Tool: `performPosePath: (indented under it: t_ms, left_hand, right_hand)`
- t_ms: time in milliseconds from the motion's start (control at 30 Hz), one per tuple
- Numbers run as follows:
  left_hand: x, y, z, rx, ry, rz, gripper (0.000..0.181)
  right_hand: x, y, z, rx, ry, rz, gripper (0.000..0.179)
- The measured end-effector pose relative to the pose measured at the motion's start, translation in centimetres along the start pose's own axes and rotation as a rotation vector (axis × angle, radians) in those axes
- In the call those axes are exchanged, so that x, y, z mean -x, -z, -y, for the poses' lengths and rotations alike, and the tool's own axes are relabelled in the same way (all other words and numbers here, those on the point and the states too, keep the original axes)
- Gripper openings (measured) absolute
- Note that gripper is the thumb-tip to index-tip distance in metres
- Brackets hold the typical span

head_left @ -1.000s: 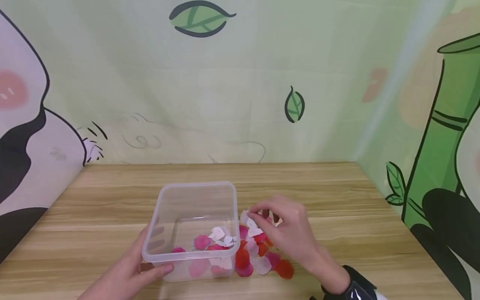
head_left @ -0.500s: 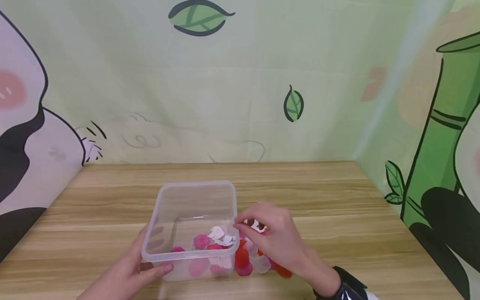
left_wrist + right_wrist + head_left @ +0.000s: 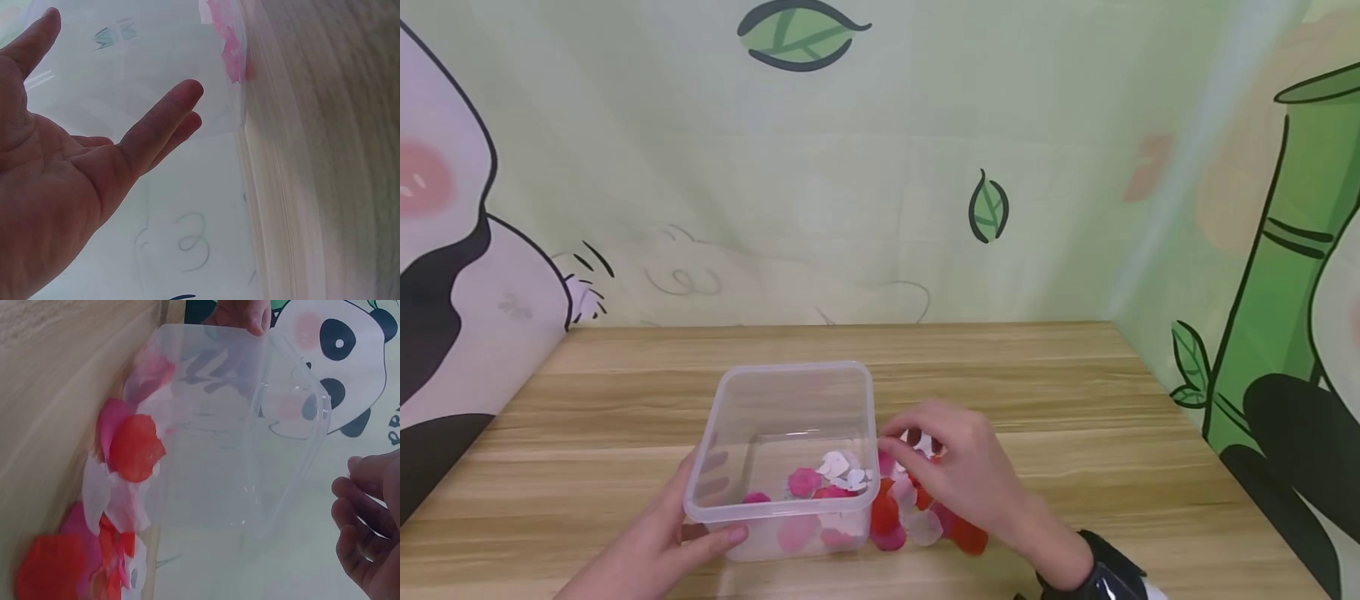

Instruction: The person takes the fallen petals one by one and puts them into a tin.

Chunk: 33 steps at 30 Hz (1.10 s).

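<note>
A clear plastic box [image 3: 797, 400], without a lid, stands on the wooden table with pink, red and white petals [image 3: 805, 483] inside. At its left side my left hand [image 3: 647, 533] holds it, thumb on the near wall and fingers around the left wall. Just right of the box's rim hovers my right hand [image 3: 962, 467], its fingers bent, thumb and index tips close together. Nothing shows between those tips. Below this hand lies a pile of loose artificial petals [image 3: 925, 525], partly hidden by it. The right wrist view puts the right hand [image 3: 369, 519] above the rim's height.
The wooden table [image 3: 1000, 367] runs back to a green printed backdrop [image 3: 820, 208] with pandas, leaves and bamboo. A black band [image 3: 1097, 567] sits on the right wrist. Petals [image 3: 131, 450] lie right up against the box's right wall.
From over the petal pile, my right hand moved left to the box's rim, then drew slightly back to the right. The left hand and box have stayed in place.
</note>
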State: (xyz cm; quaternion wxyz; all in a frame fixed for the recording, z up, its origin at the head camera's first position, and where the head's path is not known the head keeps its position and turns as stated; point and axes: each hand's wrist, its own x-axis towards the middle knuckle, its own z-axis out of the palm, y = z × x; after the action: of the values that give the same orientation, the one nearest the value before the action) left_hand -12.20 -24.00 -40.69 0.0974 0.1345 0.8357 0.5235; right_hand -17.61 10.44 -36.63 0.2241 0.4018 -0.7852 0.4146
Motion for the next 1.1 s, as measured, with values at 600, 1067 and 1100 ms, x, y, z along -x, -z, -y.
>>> performPosePath:
  t_ms: [600, 1067, 1100]
  left_hand:
    - [0.0, 0.1, 0.1, -0.024, 0.005, -0.008, 0.100]
    - [0.0, -0.1, 0.1, -0.027, -0.034, -0.016, 0.101]
    - [0.1, -0.1, 0.1, -0.025, -0.034, -0.018, 0.101]
  right_hand:
    - [1.9, 0.9, -1.9, 0.332, -0.315, 0.552, 0.014]
    - [3.2, -0.9, -2.4, 0.319, -0.346, 0.710, 0.033]
    - [3.2, -0.9, -2.5, 0.324, -0.343, 0.711, 0.034]
